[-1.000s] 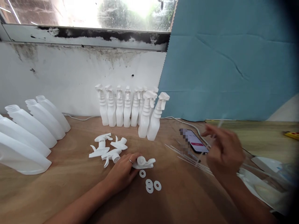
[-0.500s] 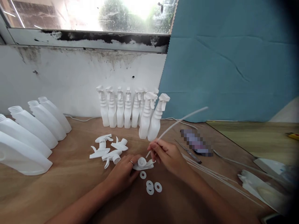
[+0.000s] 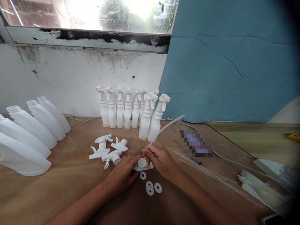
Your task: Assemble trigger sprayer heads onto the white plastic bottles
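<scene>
R grip (image 3: 161, 158) pinches thin whitish plastic tube (image 3: 167, 125); L grip (image 3: 124, 170), adj., holds white plastic trigger head (image 3: 142, 162) on brown wood desk (image 3: 75, 162); flat white ring washers (image 3: 150, 188) nr both.

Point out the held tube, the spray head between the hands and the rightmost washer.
Tube (image 3: 163, 128): head view, middle of its length.
Spray head (image 3: 142, 162): head view, its round collar.
Rightmost washer (image 3: 160, 189): head view, its flat ring.

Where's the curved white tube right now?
Head view, just right of centre: the tube is pinched in the right hand near the spray head, its upper end extending right of the spray bottles.
</scene>
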The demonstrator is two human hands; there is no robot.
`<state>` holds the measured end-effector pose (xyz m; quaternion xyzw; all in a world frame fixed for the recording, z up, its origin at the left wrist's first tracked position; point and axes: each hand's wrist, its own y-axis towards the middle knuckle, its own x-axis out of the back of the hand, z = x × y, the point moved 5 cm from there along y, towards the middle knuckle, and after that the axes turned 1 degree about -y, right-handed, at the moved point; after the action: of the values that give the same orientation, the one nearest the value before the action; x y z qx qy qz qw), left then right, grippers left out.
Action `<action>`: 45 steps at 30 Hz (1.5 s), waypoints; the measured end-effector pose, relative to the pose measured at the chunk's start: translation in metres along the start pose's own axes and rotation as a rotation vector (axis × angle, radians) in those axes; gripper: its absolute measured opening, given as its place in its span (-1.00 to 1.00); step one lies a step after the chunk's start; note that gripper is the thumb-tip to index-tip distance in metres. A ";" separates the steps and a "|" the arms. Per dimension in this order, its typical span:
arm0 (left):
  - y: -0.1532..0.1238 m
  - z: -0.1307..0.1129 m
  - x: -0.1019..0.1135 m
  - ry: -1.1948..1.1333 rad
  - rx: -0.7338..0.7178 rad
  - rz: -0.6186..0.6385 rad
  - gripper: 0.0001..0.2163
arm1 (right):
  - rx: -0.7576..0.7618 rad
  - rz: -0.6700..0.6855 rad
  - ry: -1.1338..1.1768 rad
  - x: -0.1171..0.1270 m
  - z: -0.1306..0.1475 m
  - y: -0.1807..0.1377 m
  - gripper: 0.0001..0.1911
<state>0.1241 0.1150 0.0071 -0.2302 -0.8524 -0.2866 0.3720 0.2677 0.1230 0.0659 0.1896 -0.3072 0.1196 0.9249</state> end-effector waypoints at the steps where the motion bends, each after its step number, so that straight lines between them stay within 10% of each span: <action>1: 0.000 0.000 0.000 -0.001 -0.002 0.002 -0.48 | -0.001 0.001 -0.004 0.000 0.000 0.000 -0.59; 10: 0.000 0.000 0.000 0.024 0.006 0.014 -0.45 | 0.067 0.063 -0.094 0.001 0.009 0.000 -0.89; 23: 0.000 0.000 -0.002 -0.009 0.017 0.000 -0.64 | 0.247 0.028 -0.282 -0.025 -0.003 -0.004 -0.79; 28: -0.002 0.000 0.004 -0.132 -0.008 -0.028 -0.54 | 0.212 -0.007 -0.070 -0.018 -0.011 -0.011 -0.92; 32: -0.004 -0.002 0.010 -0.353 0.083 -0.148 -0.62 | 0.087 -0.019 0.213 -0.012 -0.026 -0.019 -0.51; 36: -0.012 -0.014 0.011 -0.365 0.123 -0.211 -0.50 | -0.107 0.041 0.474 -0.013 -0.039 -0.028 -0.71; 40: -0.039 -0.024 0.046 0.031 -0.076 -0.405 -0.31 | -0.317 -0.102 0.690 -0.001 -0.056 -0.046 -0.65; 45: -0.119 0.022 0.141 0.807 -0.100 -0.796 -0.31 | -0.446 -0.337 0.892 0.023 -0.080 -0.070 -0.67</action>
<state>-0.0456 0.0680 0.0652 0.2193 -0.6490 -0.5100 0.5201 0.3510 0.0966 0.0009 -0.0345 0.1332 -0.0299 0.9900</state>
